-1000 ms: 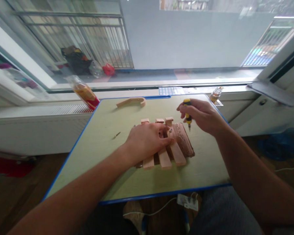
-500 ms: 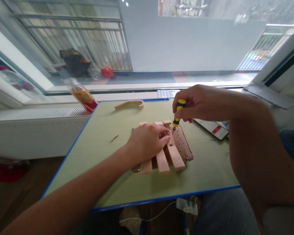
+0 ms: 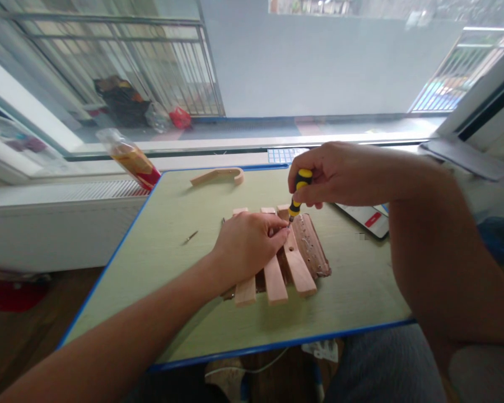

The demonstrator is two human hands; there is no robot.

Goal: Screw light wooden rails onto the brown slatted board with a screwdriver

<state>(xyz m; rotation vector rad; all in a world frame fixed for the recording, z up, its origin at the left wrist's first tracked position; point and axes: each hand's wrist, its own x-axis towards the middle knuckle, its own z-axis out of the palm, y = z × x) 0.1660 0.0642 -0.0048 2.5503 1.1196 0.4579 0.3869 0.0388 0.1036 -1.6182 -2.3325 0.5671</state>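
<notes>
My right hand is wrapped round the handle of a yellow and black screwdriver, which points down. Its tip meets the fingertips of my left hand over the upper part of the rightmost wooden slat. Thumb and forefinger of that left hand are pinched there; whatever lies between them is too small to make out. A hole shows in this slat below the fingers. Under my left palm and wrist run a middle slat and a left slat. The slats rest on a brown, dotted board.
A curved wooden piece lies at the table's back. Left of my hand is a small thin metal piece. A phone-like device sits beyond my right forearm. A bottle stands by the window, left of the table.
The screwdriver in my right hand has shifted left, and its tip has come from beside the right slat to my left fingertips. The view has moved slightly.
</notes>
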